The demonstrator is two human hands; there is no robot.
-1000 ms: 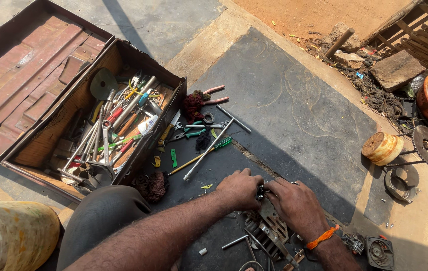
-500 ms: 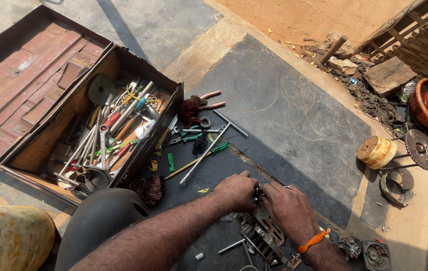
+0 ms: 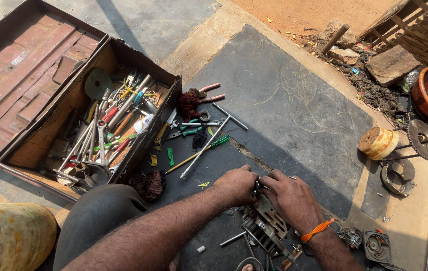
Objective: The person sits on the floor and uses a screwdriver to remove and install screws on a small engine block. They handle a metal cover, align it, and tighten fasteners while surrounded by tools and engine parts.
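A person is crouching on a dark stone slab [image 3: 294, 115], both hands working at the top of a small greasy engine part [image 3: 266, 226] lying at six o'clock in the head view. The left hand [image 3: 236, 184] is curling almost closed over the part's upper end, fingers folded down on it; the right hand [image 3: 290, 198], an orange thread [image 3: 316, 230] circling its wrist, is pressing against the same spot, fingers bent, though what they are pinching is hidden between the knuckles. Judging by the loose pieces lying about, the job is looking partway through: a toothed sprocket [image 3: 423, 139] and a round cover [image 3: 397, 176] are sitting well apart at three o'clock, while the main body is remaining in one piece. An open metal toolbox [image 3: 101, 125] crammed with spanners is standing at ten o'clock, a T-handle wrench [image 3: 209, 143] and pliers [image 3: 209, 93] lying just beside it
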